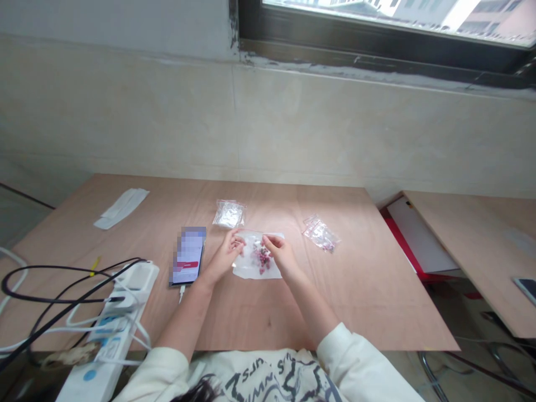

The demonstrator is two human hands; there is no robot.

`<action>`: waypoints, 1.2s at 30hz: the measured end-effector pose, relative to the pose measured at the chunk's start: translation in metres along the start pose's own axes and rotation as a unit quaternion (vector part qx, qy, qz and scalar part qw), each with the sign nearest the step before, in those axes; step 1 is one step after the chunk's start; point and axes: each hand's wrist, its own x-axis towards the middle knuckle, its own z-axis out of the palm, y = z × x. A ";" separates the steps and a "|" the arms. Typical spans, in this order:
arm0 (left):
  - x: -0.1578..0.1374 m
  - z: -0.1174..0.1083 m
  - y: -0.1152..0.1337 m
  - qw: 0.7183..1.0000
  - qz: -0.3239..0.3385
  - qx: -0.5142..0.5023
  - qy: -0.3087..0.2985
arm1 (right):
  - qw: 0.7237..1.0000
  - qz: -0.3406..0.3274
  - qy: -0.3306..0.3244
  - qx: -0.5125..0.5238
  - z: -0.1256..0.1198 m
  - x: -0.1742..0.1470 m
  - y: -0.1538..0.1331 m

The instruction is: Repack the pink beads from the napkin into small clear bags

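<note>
Beads (262, 260) are lying at six o'clock from the pressed-together fingertips of the nearer right hand (280, 251); left hand (229, 249) is curling at ten o'clock, any grip unclear.

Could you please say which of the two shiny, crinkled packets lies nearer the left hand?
The silvery packet, just beyond the left hand; the other packet, showing pink bits, lies farther right.

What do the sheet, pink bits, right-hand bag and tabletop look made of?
Sheet: paper or plastic film, looking thin and pale.
Pink bits: perhaps plastic or glass; too small to tell.
Bag: clear, glossy plastic, by its bright glints.
Tabletop: wood or laminate, low-sheen, by its grain.
</note>
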 end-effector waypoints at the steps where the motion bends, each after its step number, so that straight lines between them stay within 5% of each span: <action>1: 0.010 -0.006 0.001 0.999 0.014 0.015 0.028 | 0.999 -0.016 0.029 -0.032 -0.007 0.006 0.000; 3: 0.035 -0.018 0.005 0.994 0.038 0.053 0.087 | 0.981 -0.061 0.129 -0.133 -0.030 0.019 0.000; 5: 0.060 -0.030 0.010 0.982 0.055 0.125 0.134 | 0.924 -0.101 0.230 -0.289 -0.058 0.032 0.001; 9: 0.093 -0.043 0.013 0.902 0.067 0.366 0.220 | 0.807 -0.027 0.330 -0.489 -0.105 0.043 0.011; 13: 0.099 -0.045 0.012 0.829 0.027 0.500 0.248 | 0.783 -0.008 0.308 -0.540 -0.121 0.040 0.029; 17: 0.094 -0.048 0.019 0.812 0.030 0.525 0.253 | 0.786 -0.035 0.322 -0.527 -0.125 0.039 0.038; 21: 0.085 -0.050 0.033 0.825 0.085 0.493 0.263 | 0.798 -0.087 0.357 -0.478 -0.130 0.034 0.034; 23: 0.074 -0.042 0.041 0.858 0.111 0.446 0.231 | 0.797 -0.144 0.392 -0.437 -0.126 0.025 0.026; 25: 0.057 -0.025 0.048 0.909 0.120 0.375 0.137 | 0.796 -0.215 0.404 -0.396 -0.111 0.011 0.015; 28: 0.025 0.011 0.057 0.956 0.101 0.266 -0.074 | 0.822 -0.309 0.315 -0.359 -0.074 -0.015 0.000; 30: 0.006 0.033 0.059 0.964 0.071 0.210 -0.144 | 0.842 -0.336 0.236 -0.351 -0.046 -0.031 -0.005; 36: -0.018 0.042 0.054 0.984 0.018 0.109 -0.141 | 0.878 -0.323 0.140 -0.325 -0.004 -0.052 0.004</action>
